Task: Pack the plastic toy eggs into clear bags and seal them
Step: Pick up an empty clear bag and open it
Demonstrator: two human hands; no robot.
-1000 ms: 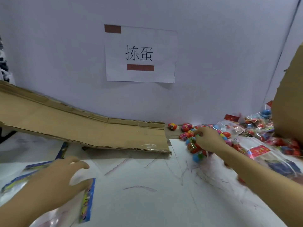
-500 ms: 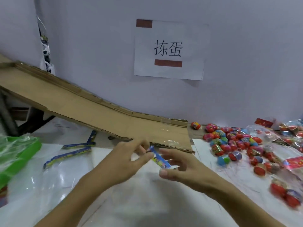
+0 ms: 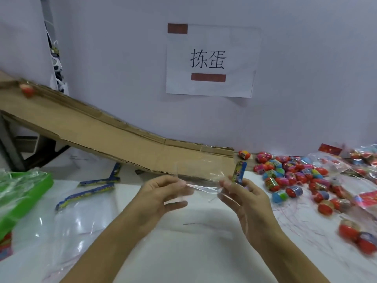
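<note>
A clear bag [image 3: 201,181] with a blue printed header strip [image 3: 239,172] is stretched between both hands above the white table [image 3: 193,254]. My left hand [image 3: 161,196] pinches its left edge. My right hand [image 3: 242,198] pinches the right edge just below the header. The bag looks empty. A heap of plastic toy eggs [image 3: 289,172], mostly red, pink and blue, lies on the table to the right of my hands. One more egg [image 3: 27,89] is on the upper left end of the cardboard ramp [image 3: 106,137], blurred.
More clear bags with blue headers [image 3: 89,186] lie flat at the left. A green tray [image 3: 22,197] sits at the left edge. Filled bags of eggs [image 3: 361,158] pile at the far right. A paper sign [image 3: 210,60] hangs on the wall.
My right hand left the egg heap and my left hand lifted a bag from the left. Both hands met at the centre and have now pulled the bag apart between them.
</note>
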